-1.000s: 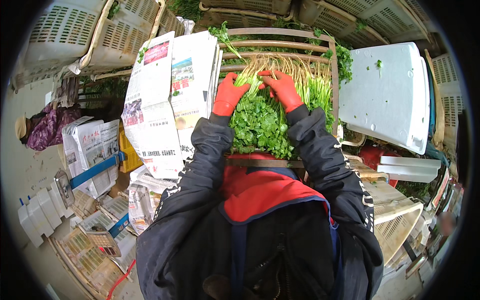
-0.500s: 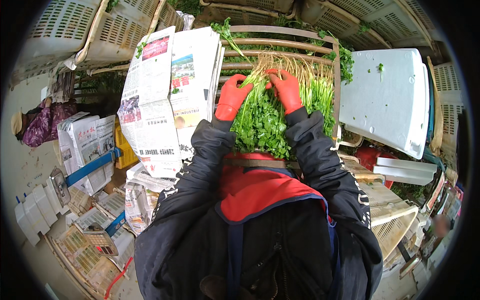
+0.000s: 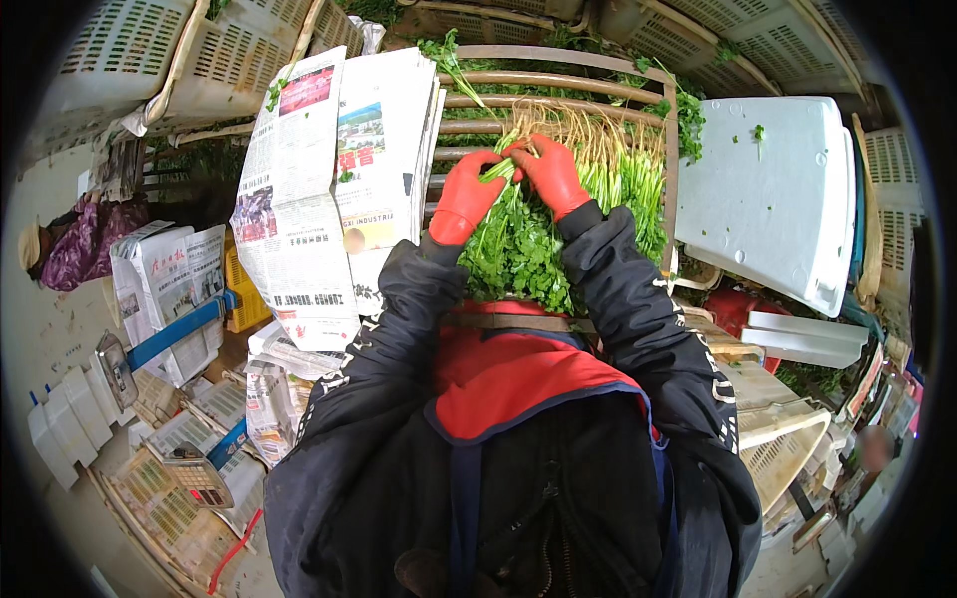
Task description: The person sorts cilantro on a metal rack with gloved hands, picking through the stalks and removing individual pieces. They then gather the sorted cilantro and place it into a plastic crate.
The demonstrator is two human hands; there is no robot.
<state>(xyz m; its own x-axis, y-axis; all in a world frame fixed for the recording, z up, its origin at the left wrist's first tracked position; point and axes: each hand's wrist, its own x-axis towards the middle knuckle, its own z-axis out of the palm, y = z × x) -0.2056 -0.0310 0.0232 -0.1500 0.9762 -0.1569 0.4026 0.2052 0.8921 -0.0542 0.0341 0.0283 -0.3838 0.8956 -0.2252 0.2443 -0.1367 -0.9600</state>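
Observation:
Both my hands wear red gloves, with fingers curled round pale green stems near the roots of a leafy herb bunch. My left hand (image 3: 466, 197) grips them from the left; my right hand (image 3: 548, 174) meets it from the right, fingertips nearly touching. Leafy tops (image 3: 513, 264) spread below them toward my red and dark apron (image 3: 518, 369). More stems with brown roots (image 3: 626, 179) lie side by side to the right on a slatted metal rack (image 3: 538, 55). Left of my hands lies a stack of newspapers (image 3: 294, 239) with green scraps on it.
A white foam lid (image 3: 763, 209) lies at the right. Stacked plastic crates (image 3: 234, 65) line the back and sides. At the left are a yellow crate (image 3: 244, 299), a purple bag (image 3: 75, 249), more newspapers (image 3: 164, 279) and a scale (image 3: 115, 369). A tan crate (image 3: 778, 458) stands at lower right.
My right hand has shifted left toward my left hand and slightly up, and both now pinch the stems closer together. The whole view has drifted slightly left.

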